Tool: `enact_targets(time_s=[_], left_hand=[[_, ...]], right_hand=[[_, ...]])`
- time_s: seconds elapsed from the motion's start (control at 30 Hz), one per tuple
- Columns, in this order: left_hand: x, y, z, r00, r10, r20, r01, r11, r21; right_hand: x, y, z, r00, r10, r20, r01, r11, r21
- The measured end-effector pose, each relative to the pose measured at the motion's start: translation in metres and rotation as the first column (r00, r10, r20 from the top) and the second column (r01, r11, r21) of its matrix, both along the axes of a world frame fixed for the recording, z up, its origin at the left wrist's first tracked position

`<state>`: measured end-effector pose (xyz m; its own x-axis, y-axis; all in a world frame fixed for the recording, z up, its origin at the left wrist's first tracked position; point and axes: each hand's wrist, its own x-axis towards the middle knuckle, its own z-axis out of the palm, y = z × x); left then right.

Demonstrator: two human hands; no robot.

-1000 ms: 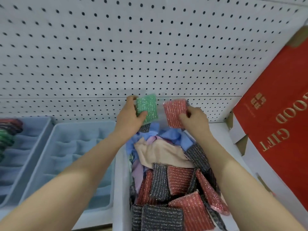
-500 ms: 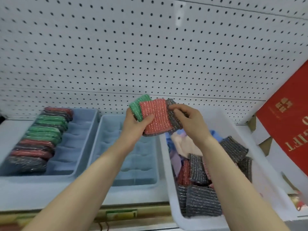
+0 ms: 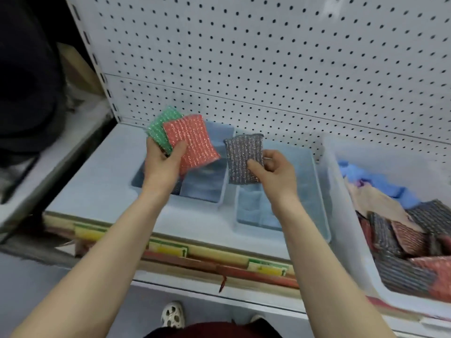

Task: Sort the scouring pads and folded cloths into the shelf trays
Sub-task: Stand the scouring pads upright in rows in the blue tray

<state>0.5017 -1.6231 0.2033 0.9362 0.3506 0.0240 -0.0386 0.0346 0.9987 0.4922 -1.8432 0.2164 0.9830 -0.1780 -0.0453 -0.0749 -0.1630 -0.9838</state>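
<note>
1. Right hand (image 3: pixel 273 170) pinches a grey scouring pad (image 3: pixel 244 158) above the right blue tray (image 3: pixel 317 191).
2. Left hand (image 3: pixel 162 164) grips a red pad (image 3: pixel 192 140) over a green pad (image 3: pixel 159 128), above the left blue tray (image 3: pixel 219 128).
3. White bin (image 3: pixel 341 203) at the shelf's right end holds loose pads and folded cloths (image 3: pixel 380 189).
4. Both trays sit back against the pegboard (image 3: pixel 268 57).

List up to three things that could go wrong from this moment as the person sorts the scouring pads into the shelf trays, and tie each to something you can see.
1. The left hand holds a green pad and a red pad fanned together; one could slip while the other is placed.
2. The right hand only pinches the grey pad, so it might drop into the wrong tray compartment.
3. The white bin seems to overhang the shelf edge; it could tip.
</note>
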Motion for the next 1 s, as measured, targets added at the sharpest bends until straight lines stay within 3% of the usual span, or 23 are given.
enact_targets(time_s=[0.1,0.3,0.47,0.57,0.7,0.73,0.77,0.87,0.93,1.0], left_hand=[[-0.004,0.047,-0.002,0.993,0.119,0.027,-0.119,0.993,0.004],[-0.01,0.112,-0.016,0.969,0.245,-0.038,-0.247,0.966,-0.081],[-0.018,0.137,-0.023,0.959,0.273,-0.073,-0.278,0.959,-0.055],[-0.024,0.142,-0.025,0.966,0.253,-0.058,-0.256,0.965,-0.047],[-0.027,0.142,-0.024,0.975,0.221,-0.041,-0.222,0.974,-0.049],[-0.027,0.141,-0.024,0.979,0.202,-0.025,-0.203,0.978,-0.038],[-0.027,0.139,-0.023,0.984,0.18,-0.012,-0.18,0.983,-0.026],[-0.026,0.132,-0.021,0.995,0.094,0.02,-0.094,0.996,0.002],[-0.024,0.125,-0.02,0.999,0.014,0.034,-0.015,1.0,0.008],[-0.021,0.116,-0.018,0.998,-0.053,0.034,0.053,0.999,0.011]], right_hand=[[0.0,0.041,-0.01,0.992,0.121,-0.018,-0.122,0.992,-0.03],[0.0,0.105,-0.029,0.927,0.362,0.097,-0.305,0.878,-0.369],[0.004,0.133,-0.041,0.828,0.544,0.137,-0.237,0.559,-0.795],[0.009,0.148,-0.046,0.792,0.597,0.13,-0.207,0.462,-0.862],[0.014,0.166,-0.054,0.788,0.616,-0.02,-0.198,0.222,-0.955],[0.015,0.168,-0.053,0.796,0.606,-0.018,-0.202,0.238,-0.95],[0.016,0.169,-0.052,0.812,0.583,0.023,-0.211,0.33,-0.92],[0.015,0.17,-0.038,0.902,0.373,0.218,-0.197,0.804,-0.561],[0.016,0.172,-0.027,0.943,0.311,0.115,-0.261,0.911,-0.319],[0.018,0.174,-0.021,0.935,0.355,0.009,-0.347,0.92,-0.183]])
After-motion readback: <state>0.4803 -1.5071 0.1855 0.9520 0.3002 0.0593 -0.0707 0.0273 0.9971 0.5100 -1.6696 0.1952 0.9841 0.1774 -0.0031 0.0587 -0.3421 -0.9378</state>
